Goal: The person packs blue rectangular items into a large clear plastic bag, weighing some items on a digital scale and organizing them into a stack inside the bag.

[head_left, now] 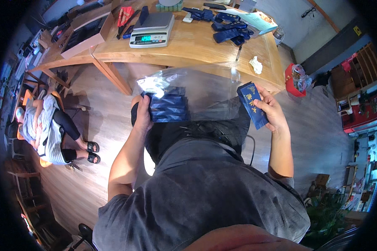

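A clear plastic bag (211,96) lies sideways above my lap, its right end near my right hand. Inside its left part sits a stack of dark blue packets (168,104). My left hand (144,112) is closed around the left end of the bag and the packets, thumb on top. In my right hand (272,109) is a blue packet with gold lettering (253,105), pinched by its right edge and tilted. More may lie beneath it; I cannot tell. This packet is outside the stack, beside the bag's right end.
On the wooden table (197,50) ahead stand a lit digital scale (151,31), a pile of blue packets (232,30), a crumpled white tissue (255,65) and an open cardboard box (88,35). A red bin (295,81) is at right. Another person (50,125) sits at left.
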`<state>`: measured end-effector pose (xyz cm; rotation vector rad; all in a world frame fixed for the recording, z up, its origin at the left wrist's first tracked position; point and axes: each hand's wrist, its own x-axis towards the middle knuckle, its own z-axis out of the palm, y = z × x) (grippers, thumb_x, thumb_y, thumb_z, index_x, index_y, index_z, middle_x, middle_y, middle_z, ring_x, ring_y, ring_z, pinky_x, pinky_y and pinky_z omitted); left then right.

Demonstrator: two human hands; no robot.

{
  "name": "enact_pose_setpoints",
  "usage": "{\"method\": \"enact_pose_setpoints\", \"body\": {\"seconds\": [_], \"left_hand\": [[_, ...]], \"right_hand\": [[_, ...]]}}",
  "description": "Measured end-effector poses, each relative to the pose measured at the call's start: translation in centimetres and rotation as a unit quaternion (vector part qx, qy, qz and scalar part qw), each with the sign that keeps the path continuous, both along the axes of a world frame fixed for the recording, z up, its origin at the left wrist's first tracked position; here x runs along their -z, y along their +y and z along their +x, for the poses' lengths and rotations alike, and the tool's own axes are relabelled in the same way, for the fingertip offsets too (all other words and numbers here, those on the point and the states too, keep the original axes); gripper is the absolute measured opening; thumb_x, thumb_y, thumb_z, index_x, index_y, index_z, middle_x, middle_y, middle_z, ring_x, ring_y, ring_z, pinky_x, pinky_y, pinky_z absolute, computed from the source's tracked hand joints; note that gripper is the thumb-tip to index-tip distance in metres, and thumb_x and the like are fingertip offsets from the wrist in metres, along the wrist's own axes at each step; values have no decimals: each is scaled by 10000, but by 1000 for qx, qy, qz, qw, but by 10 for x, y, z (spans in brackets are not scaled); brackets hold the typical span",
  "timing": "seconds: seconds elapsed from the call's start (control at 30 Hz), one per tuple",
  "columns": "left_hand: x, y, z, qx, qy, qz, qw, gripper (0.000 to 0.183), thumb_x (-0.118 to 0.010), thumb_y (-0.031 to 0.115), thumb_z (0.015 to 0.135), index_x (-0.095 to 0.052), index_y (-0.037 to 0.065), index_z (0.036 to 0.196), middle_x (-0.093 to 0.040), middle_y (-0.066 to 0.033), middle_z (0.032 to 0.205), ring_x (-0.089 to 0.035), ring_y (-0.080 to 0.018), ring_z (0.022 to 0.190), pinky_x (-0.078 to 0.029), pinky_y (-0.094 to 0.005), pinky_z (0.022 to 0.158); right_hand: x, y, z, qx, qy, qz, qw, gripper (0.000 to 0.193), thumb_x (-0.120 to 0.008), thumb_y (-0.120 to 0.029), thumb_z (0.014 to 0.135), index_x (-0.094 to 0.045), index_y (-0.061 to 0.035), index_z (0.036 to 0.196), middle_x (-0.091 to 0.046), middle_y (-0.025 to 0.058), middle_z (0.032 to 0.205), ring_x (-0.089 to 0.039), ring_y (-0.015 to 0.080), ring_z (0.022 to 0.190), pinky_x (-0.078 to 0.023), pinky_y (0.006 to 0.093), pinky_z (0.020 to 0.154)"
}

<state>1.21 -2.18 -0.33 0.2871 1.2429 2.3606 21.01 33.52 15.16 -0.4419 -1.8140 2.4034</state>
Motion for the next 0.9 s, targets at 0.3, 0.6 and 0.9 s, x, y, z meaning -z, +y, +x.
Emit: {"method": "enact_pose_setpoints", "body": {"seconds": [0.3, 0.6, 0.9], "left_hand": [[-10, 2, 3, 41, -71, -8, 997, 708, -617, 586, 885, -475, 19, 1285, -625, -142, 1162, -613, -270, 1089, -503, -412, 944], [-4, 4, 2, 22, -111, -29, 993, 696, -551, 653, 889, -542, 33, 1205, -651, -126, 1080, -646, -250, 960, -540, -406, 860], [-17, 7, 7, 57, -116, -36, 991, 779, -541, 710, 857, -544, 33, 1244, -657, -126, 1127, -653, -254, 996, -534, -411, 889]], "right_hand": [[-1, 4, 3, 36, 99, 78, 991, 701, -646, 88, 827, -375, -62, 1456, -636, 65, 1158, -625, 118, 1008, -508, 265, 889], [-7, -18, -6, -21, 41, 42, 998, 410, -713, 7, 836, -448, -88, 1133, -657, 105, 946, -717, 228, 825, -584, 331, 721], [-13, -19, -14, -123, 136, -255, 949, 264, -583, -15, 914, -498, -103, 1149, -497, 306, 1342, -563, 487, 1173, -510, 598, 954]]}}
